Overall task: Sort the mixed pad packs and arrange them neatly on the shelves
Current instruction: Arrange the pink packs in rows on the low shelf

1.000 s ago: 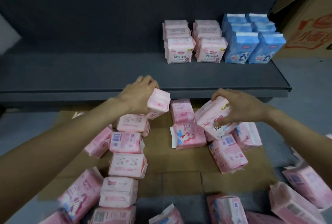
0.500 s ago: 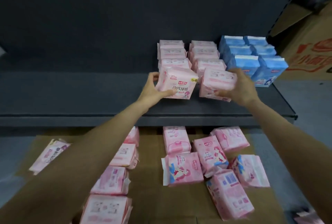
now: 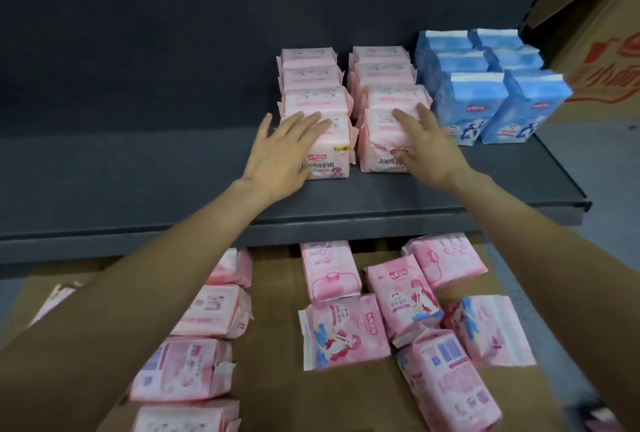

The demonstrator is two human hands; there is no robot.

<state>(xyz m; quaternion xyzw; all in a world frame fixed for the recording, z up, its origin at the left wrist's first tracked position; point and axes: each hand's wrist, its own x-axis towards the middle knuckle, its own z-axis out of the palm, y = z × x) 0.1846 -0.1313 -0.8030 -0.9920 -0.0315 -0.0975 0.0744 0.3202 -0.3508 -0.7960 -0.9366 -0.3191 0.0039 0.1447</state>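
Head view: on the dark shelf (image 3: 138,168), the left hand (image 3: 284,151) and right hand (image 3: 422,147) lie with fingers spread, pressing the nearest pink packs (image 3: 332,154) of two rows, likely squaring them; blue packs (image 3: 485,99) stand right. Unsorted packs (image 3: 346,327) lie below.

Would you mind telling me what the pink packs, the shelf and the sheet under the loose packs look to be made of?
Pink packs: thin, soft plastic film, judging by crimped, wrinkled seams. Shelf: probably painted metal, matte dark grey, with a folded front lip. Sheet: brown cardboard, matte, creased.
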